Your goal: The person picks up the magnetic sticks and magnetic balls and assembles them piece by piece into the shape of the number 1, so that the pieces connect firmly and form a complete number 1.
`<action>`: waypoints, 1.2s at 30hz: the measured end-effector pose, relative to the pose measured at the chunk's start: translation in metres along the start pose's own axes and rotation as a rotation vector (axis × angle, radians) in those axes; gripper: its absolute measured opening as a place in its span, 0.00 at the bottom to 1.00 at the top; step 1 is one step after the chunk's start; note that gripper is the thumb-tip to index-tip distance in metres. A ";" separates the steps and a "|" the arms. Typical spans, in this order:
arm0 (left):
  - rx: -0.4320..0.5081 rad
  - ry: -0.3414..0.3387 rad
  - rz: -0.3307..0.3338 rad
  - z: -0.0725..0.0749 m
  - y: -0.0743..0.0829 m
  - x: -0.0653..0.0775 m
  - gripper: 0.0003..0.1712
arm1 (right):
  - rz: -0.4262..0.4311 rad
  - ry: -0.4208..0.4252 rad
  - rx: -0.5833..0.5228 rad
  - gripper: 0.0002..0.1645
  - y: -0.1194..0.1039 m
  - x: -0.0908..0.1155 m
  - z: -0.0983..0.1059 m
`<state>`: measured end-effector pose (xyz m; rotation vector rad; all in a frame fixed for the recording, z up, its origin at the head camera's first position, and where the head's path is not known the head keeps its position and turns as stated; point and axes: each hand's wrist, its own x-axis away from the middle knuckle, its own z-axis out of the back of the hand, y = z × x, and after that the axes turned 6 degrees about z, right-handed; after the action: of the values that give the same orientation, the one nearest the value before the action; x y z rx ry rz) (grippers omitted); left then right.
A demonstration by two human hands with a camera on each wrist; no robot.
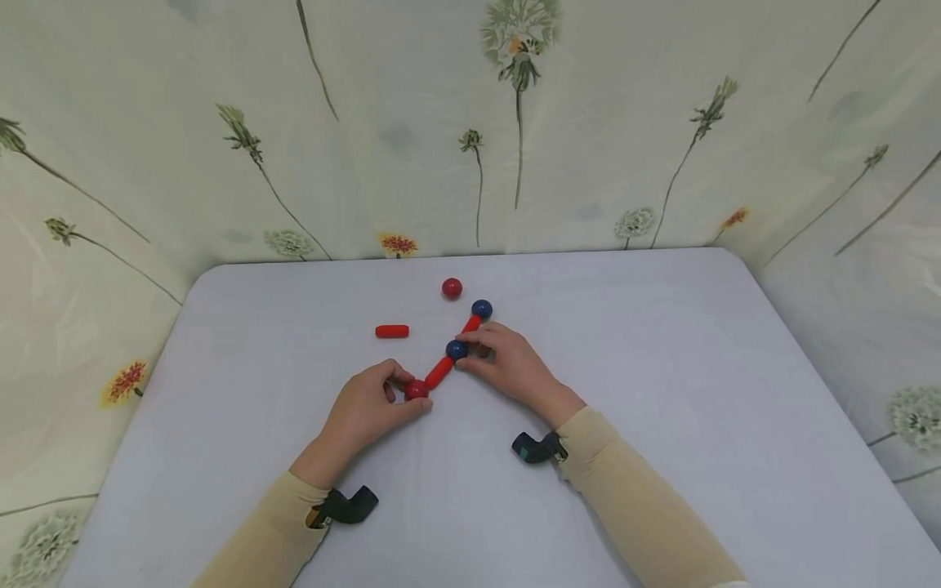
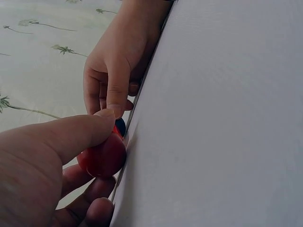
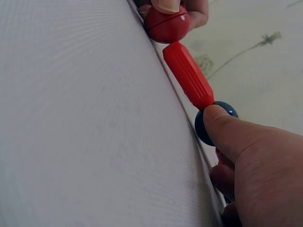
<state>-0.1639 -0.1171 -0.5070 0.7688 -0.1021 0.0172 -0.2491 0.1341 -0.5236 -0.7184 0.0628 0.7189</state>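
My left hand (image 1: 369, 408) pinches a red ball (image 1: 416, 389) between thumb and fingers, low over the white table. Against that ball lies the end of a red rod (image 1: 439, 372), whose other end meets a blue ball (image 1: 457, 350). With thumb and fingers my right hand (image 1: 519, 365) pinches this blue ball. Beyond it a second red rod (image 1: 471, 324) leads to another blue ball (image 1: 481, 309), so the pieces form a slanting line. In the right wrist view the ribbed red rod (image 3: 189, 75) spans from the red ball (image 3: 166, 24) to the blue ball (image 3: 204, 127).
A loose red rod (image 1: 392, 331) lies left of the line of pieces. Farther back sits a loose red ball (image 1: 452, 288). The white table (image 1: 662, 343) ends at a flower-printed curtain (image 1: 412, 180). Dark wrist cameras (image 1: 351, 505) are strapped at both sleeves.
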 end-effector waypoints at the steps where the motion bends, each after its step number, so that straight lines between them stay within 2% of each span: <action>1: -0.001 0.000 0.001 0.000 0.000 0.000 0.21 | -0.001 0.000 -0.001 0.24 0.000 0.000 0.000; 26: -0.004 -0.007 -0.013 -0.001 0.003 0.001 0.22 | 0.025 0.005 -0.016 0.25 0.005 -0.001 -0.002; 36: -0.020 -0.012 -0.024 -0.006 0.003 0.001 0.22 | -0.002 -0.008 -0.021 0.25 0.006 -0.001 -0.002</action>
<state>-0.1627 -0.1109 -0.5088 0.7500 -0.1042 -0.0110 -0.2534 0.1358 -0.5283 -0.7352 0.0472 0.7217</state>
